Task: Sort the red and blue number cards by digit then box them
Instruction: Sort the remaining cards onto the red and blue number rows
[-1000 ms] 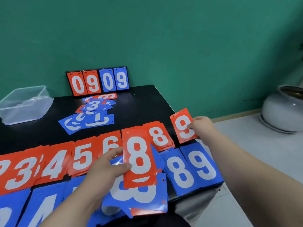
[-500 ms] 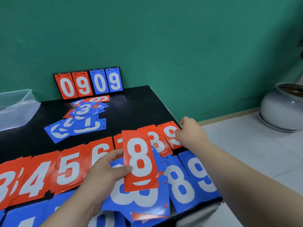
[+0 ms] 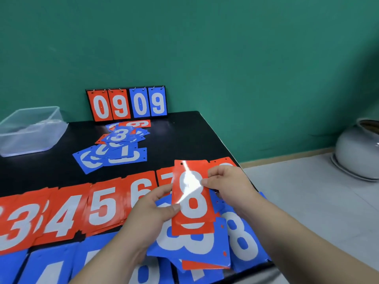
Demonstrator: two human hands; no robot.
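Left hand (image 3: 151, 214) holds a stack of cards, red 8 card (image 3: 191, 198) on top. Right hand (image 3: 227, 181) pinches that card's right edge, near the surface's (image 3: 184, 136) right edge.

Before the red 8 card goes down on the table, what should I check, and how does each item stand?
1. Red 8 card held: right hand pinches its right edge. Ok.
2. Card stack secure: left hand grips it, thumb on top. Ok.
3. Red 8 pile's spot visible: hidden behind the held card. Cannot tell.
4. Red row in order: 4, 5, 6, 7 read left to right. Ok.
5. Sorting finished: loose pile lies mid-table. Not ok.
6. Clear box empty: cannot tell.
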